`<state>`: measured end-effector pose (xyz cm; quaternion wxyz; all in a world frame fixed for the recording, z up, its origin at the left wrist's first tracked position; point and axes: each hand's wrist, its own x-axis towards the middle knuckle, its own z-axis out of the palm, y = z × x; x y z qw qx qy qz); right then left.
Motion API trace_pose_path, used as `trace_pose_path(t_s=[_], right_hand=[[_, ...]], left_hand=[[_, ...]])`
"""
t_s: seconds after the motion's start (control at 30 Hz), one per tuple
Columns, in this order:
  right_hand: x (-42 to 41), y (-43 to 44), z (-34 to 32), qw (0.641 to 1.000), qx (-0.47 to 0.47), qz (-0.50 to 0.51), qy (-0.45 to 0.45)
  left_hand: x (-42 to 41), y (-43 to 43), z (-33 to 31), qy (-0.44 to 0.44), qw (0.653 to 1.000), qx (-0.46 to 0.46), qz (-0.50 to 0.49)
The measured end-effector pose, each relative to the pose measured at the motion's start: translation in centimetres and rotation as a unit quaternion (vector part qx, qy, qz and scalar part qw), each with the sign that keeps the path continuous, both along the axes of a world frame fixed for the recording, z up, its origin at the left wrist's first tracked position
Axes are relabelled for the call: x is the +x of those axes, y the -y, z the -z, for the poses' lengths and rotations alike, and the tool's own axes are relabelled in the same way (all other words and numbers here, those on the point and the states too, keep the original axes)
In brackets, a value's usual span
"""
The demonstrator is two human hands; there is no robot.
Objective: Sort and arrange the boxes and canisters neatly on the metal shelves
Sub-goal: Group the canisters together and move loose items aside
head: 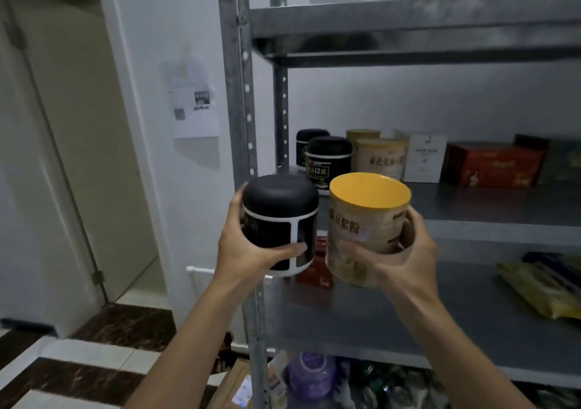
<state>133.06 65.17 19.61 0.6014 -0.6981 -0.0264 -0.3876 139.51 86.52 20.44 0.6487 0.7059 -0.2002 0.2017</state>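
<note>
A grey metal shelf rack (471,213) stands by a white wall. At the left end of its middle shelf, two black jars (328,160) and two tan cans (379,157) already stand in rows. The left hand (248,245) is wrapped tight around a round black jar with a white band (279,223). The right hand (405,248) is wrapped tight around a tall tan can with a yellow lid (366,226). Both are held up in the air, almost upright, just in front of the shelf's front edge. The black jar is nearer the black row, so I think it goes in front of those.
</note>
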Motion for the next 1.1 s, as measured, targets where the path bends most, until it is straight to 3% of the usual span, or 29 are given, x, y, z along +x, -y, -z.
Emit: trace_pose_path(t_s=[0.57,0.77,1.1], right_hand=[[8.4,6.9,-5.7,0.996,-0.003,0.076,-0.039],[11.1,7.3,-5.1,0.997,0.015,0.057,-0.055],[14.9,8.5,-4.0,0.998,0.001,0.018,-0.061]], left_hand=[[9.5,7.4,-4.0,0.029,0.999,0.035,-0.025],[12.1,8.7,-4.0,0.014,0.998,0.028,-0.048],[15.4,8.5,-2.9,0.029,0.999,0.019,0.006]])
